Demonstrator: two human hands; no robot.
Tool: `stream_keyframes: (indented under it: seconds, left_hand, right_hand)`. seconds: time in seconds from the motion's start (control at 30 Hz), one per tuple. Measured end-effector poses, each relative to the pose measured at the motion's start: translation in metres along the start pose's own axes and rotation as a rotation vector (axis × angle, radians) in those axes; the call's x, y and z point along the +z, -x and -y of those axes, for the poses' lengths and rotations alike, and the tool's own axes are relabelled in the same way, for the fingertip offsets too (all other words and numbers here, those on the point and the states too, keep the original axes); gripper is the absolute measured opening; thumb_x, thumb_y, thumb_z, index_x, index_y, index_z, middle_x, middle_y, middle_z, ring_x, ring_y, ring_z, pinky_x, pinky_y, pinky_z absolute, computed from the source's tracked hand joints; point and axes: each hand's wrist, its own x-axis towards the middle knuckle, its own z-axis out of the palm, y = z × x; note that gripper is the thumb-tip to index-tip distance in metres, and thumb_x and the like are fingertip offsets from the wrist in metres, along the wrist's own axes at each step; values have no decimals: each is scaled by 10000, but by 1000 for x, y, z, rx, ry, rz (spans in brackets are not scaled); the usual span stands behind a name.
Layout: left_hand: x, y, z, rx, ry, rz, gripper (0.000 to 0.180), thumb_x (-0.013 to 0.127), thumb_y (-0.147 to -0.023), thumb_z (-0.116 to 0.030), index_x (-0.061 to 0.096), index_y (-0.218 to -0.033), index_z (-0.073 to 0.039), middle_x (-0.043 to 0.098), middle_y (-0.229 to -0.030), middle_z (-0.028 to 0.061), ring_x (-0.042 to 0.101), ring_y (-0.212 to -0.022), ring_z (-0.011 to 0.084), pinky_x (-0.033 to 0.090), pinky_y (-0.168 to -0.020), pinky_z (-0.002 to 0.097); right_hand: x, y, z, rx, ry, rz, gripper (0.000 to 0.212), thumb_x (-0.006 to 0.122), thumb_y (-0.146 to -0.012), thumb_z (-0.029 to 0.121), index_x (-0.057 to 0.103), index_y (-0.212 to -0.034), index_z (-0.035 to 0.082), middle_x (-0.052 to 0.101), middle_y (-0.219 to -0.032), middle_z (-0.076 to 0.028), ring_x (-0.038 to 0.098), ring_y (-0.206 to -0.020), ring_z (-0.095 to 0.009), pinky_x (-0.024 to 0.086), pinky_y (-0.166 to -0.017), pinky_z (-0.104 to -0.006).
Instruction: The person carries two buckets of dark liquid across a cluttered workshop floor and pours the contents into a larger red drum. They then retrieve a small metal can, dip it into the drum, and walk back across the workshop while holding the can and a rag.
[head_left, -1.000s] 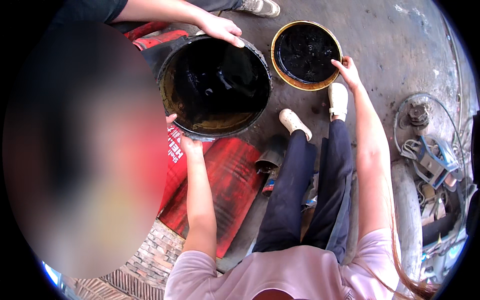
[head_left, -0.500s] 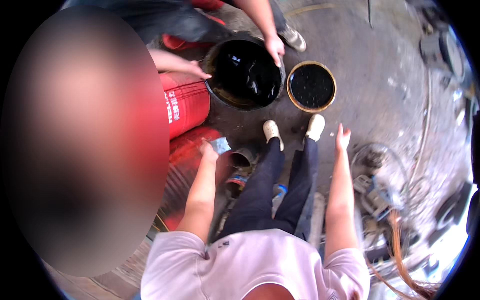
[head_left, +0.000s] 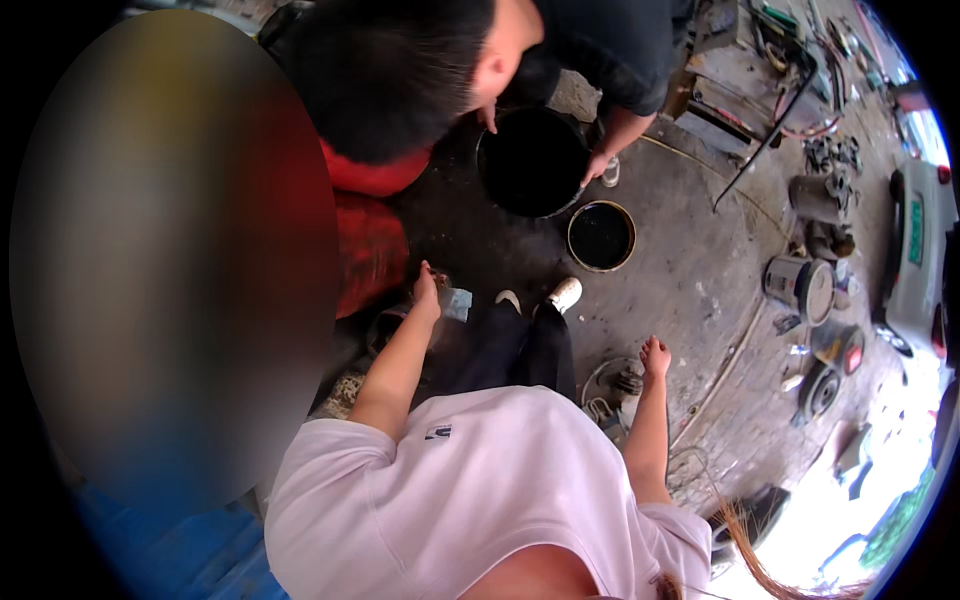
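My left hand (head_left: 428, 292) is by my left side near the red drums, fingers bent at the edge of a light blue sheet (head_left: 458, 304). Whether it is cloth or paper I cannot tell. On my right side my right hand (head_left: 655, 355) hangs with curled fingers and nothing visible in it. Ahead of my feet stands a wide black tub (head_left: 533, 165), dark inside. Another person in black bends over it, one hand (head_left: 597, 168) at its right rim and the other (head_left: 487, 117) at its left. Right of it sits a smaller yellow-rimmed bucket (head_left: 602, 237) of dark liquid.
Red drums (head_left: 372, 255) lie on the left. Right, on the stained floor, stand a white bucket (head_left: 800, 290), a metal canister (head_left: 820, 197) and wheel-like parts (head_left: 822, 390). A thin black rod (head_left: 765, 145) leans far right. Beyond is a white car (head_left: 920, 250).
My view has shifted, bringing the other person's head and more of the right side into sight. My right hand's fingers have curled from open. The light blue sheet remains beside my left hand.
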Motion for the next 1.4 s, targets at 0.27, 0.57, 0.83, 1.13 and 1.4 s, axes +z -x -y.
stream_keyframes:
  seconds: [0.27,0.57,0.83,1.13,1.4]
  left_hand:
    - [-88,-48,41,158,456,196,67,518,-697,-118,539,-750,-83,522,-762,23,476,-708,145,403,-631,289]
    - [-154,-13,78,188,669,44,207,438,-866,-182,511,-1014,-58,555,-936,58,533,-832,187,437,-700,325]
    - [-174,2,96,86,716,-48,346,491,-841,-325,537,-1037,-43,569,-943,47,536,-807,209,417,-721,334]
    - [-148,-31,87,130,519,37,357,667,-702,-290,563,-955,-60,574,-895,39,538,-778,181,430,-684,334]
    - [-140,7,67,223,454,56,242,602,-712,-49,522,-936,-3,574,-885,89,550,-758,192,443,-663,317]
  right_hand:
    - [84,21,32,-407,642,200,279,584,-773,232,572,-927,-1,580,-729,-47,543,-622,-127,433,-535,-233]
    - [178,109,82,-727,1040,456,332,589,-745,270,581,-926,-9,625,-857,-136,601,-815,-228,454,-734,-305]
    - [176,115,84,-777,1140,436,319,600,-725,276,583,-914,21,627,-848,-122,603,-815,-238,457,-723,-313]
    - [147,108,79,-782,1113,351,330,608,-707,285,605,-876,1,626,-835,-149,600,-803,-266,462,-724,-338]
    - [157,70,76,-561,1202,166,525,578,-687,300,489,-1119,16,529,-1104,-185,492,-1051,-296,389,-890,-344]
